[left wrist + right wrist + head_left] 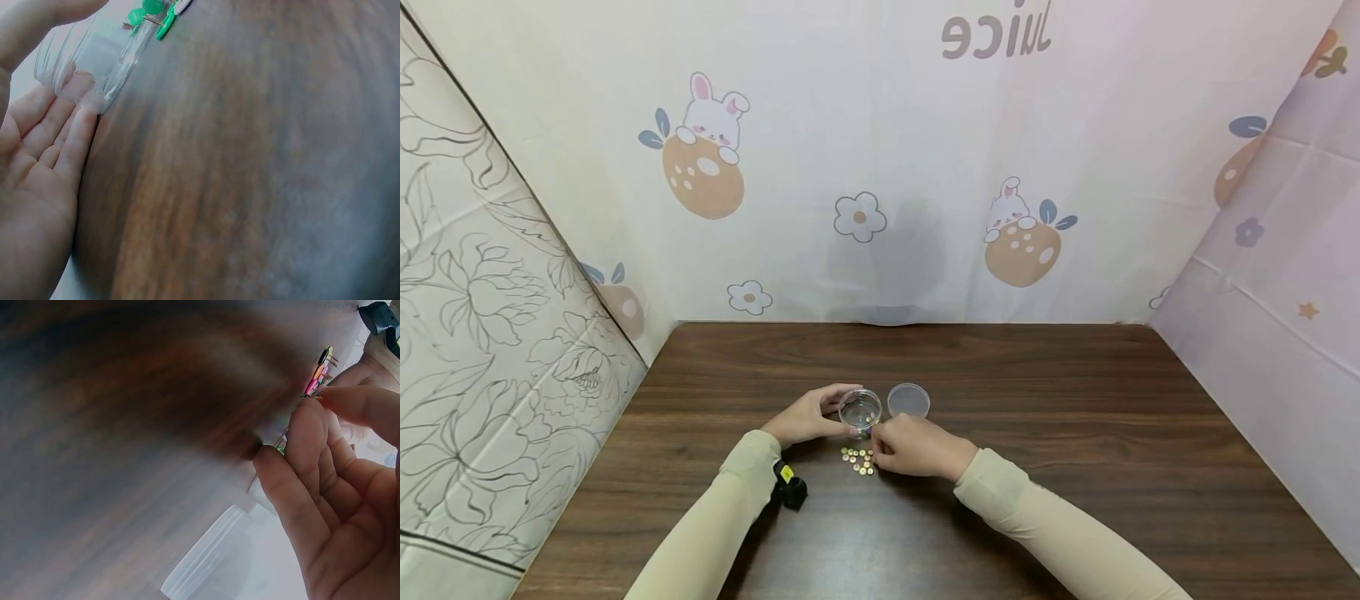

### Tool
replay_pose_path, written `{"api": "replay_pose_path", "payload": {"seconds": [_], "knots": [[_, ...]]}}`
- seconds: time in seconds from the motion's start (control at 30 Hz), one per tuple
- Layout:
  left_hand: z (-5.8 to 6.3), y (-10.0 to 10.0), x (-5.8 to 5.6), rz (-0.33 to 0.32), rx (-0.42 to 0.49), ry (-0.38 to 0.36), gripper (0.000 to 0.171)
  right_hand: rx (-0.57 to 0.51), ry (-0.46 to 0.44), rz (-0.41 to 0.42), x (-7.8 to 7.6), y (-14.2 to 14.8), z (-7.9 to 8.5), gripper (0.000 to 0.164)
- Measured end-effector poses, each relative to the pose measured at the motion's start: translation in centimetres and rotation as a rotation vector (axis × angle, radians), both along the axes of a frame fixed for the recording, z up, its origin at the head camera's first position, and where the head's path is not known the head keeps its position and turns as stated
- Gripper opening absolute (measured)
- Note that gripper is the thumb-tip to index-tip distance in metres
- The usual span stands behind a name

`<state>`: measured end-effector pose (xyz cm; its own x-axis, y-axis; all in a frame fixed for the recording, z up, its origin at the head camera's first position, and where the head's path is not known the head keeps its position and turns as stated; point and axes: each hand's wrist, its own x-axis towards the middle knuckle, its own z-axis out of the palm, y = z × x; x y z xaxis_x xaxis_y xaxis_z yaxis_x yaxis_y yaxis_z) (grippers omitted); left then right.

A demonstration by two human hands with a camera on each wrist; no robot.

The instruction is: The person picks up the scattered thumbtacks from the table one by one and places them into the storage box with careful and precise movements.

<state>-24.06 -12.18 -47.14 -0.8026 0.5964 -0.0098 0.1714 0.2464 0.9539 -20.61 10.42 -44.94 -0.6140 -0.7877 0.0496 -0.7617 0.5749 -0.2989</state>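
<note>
"How is everything held?"

"The clear jar [103, 53] is clasped by the left hand [808, 417], mouth upward on the wooden table [1075, 417]. Just beside it, the right hand's [917, 446] thumb and finger are brought together at the thumbtacks [856, 467]; whether one is pinched cannot be told."

"How is this step best done?"

"Each tack should probably be taken by the edge of its head, since the points are turned upward (a hurried fingertip could easily be pricked). The jar is best kept steady, with light pressure only."

"What is shown by one view alone?"

"From the head, the loose cluster is seen nearer the person than the jar, gold undersides up, and the clear lid [910, 398] is seen almost whole. Pink and orange head edges with standing points are revealed by the right wrist view; by the left, green heads near the jar's base, whether inside or outside being unclear."
</note>
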Motion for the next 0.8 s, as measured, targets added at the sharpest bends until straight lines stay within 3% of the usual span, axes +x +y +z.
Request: {"api": "replay_pose_path", "payload": {"seconds": [0.4, 0.8], "knots": [[-0.24, -0.03, -0.24, -0.015, 0.014, 0.034, 0.071, -0.031, 0.044, 0.012, -0.24, 0.11, -0.32, 0.015], [-0.49, -0.01, -0.36, -0.001, 0.021, 0.028, 0.070, -0.089, -0.009, 0.018, -0.46, 0.15, 0.03, 0.010]]}}
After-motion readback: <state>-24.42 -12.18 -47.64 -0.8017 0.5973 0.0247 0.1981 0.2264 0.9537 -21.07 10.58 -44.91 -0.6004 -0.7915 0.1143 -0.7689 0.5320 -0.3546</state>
